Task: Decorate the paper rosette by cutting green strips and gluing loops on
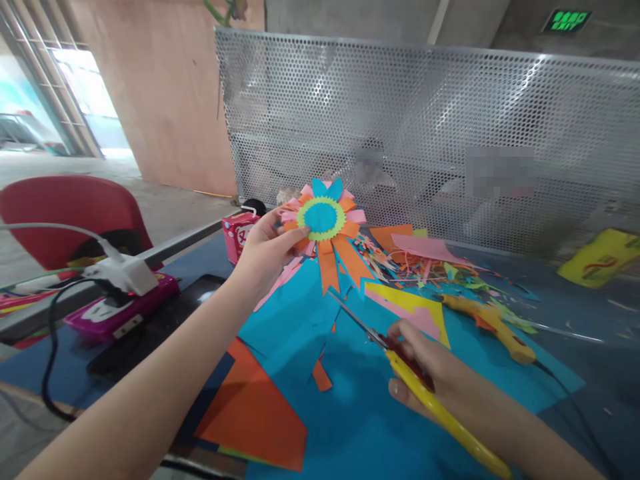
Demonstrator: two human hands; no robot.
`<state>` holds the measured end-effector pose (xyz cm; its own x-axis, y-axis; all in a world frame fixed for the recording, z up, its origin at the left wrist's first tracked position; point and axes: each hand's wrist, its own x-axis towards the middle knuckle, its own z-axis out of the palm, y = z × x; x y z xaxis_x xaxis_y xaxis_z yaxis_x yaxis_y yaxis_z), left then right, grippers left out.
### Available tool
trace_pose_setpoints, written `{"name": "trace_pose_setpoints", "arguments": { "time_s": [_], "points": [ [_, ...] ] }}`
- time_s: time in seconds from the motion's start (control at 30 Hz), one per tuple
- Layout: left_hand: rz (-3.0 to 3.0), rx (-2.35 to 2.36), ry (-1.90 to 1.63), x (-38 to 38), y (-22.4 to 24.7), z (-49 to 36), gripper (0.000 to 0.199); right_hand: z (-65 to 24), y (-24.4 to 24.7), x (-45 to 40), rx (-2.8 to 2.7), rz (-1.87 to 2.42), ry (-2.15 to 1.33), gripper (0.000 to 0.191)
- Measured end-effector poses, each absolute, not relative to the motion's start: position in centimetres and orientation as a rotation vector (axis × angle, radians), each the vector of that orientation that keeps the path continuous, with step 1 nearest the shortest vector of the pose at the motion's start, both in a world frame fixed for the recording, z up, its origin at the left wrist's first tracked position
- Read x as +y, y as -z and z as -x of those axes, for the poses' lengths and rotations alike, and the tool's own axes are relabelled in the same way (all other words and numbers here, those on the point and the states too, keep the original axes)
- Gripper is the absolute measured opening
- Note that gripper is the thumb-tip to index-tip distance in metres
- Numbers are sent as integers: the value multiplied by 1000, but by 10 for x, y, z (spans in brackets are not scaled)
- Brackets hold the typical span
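My left hand (275, 235) pinches the left edge of a paper rosette (321, 221), holding it up above the table. The rosette has a blue centre, a scalloped lime ring, pink and orange loops, two blue points on top and two orange tails with notched ends. In my right hand (425, 363) is a pair of scissors (400, 373) with yellow handles; the blades point up and left, close below the tails. Blue paper (360, 427) lies under both hands. A small orange scrap (322, 375) rests on it, left of the scissors.
A yellow glue gun (493, 327) with a cord lies at right. Paper cuttings (425, 267) pile up before a perforated metal screen (425, 120), with people behind it. Orange sheets (255, 413) sit front left. A purple power strip (125, 313) and red drink carton (235, 237) stand left.
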<state>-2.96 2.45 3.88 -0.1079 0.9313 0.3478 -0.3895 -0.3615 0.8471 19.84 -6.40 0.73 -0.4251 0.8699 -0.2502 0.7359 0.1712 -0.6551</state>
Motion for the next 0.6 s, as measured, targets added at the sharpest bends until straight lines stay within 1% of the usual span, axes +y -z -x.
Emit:
{"name": "trace_pose_setpoints", "arguments": {
  "time_s": [0.23,0.37,0.6],
  "points": [
    [-1145,704,-1656,26,-37,30,31,-198,-6,-63,-2241,1577,-1102,29],
    [-1171,723,-1657,26,-37,30,31,-198,-5,-62,-2209,1542,-1114,26],
    [-1175,728,-1650,26,-37,30,30,-197,-3,-61,-2154,1559,-1060,28]
  ]
}}
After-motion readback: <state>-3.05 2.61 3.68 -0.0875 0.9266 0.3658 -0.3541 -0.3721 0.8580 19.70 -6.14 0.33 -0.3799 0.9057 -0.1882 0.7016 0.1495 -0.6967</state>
